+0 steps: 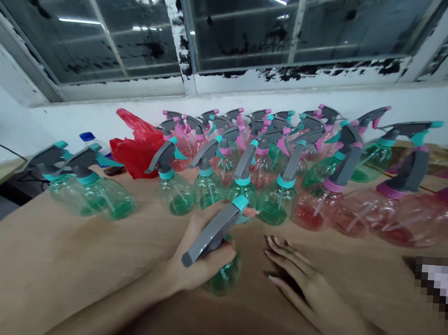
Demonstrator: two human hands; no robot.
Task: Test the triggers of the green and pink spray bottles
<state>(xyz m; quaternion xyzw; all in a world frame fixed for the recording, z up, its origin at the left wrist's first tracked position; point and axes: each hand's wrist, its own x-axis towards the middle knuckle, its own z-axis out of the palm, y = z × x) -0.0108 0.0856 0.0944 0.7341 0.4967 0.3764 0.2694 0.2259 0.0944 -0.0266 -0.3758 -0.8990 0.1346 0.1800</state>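
Observation:
My left hand (195, 259) is wrapped round a green spray bottle (222, 278) with a grey trigger head and teal nozzle (214, 230), held upright on the brown table (89, 260). My right hand (297, 275) lies flat on the table just right of the bottle, fingers stretched toward it, holding nothing. Behind both hands stands a crowd of spray bottles (262, 160), green ones with teal collars and pink ones with pink collars.
Two green spray bottles (93, 190) stand apart at the left. A red plastic bag (136, 147) lies at the back against the white wall, a blue-capped item (86, 136) beside it. Large pink bottles (396, 213) fill the right. Windows run above.

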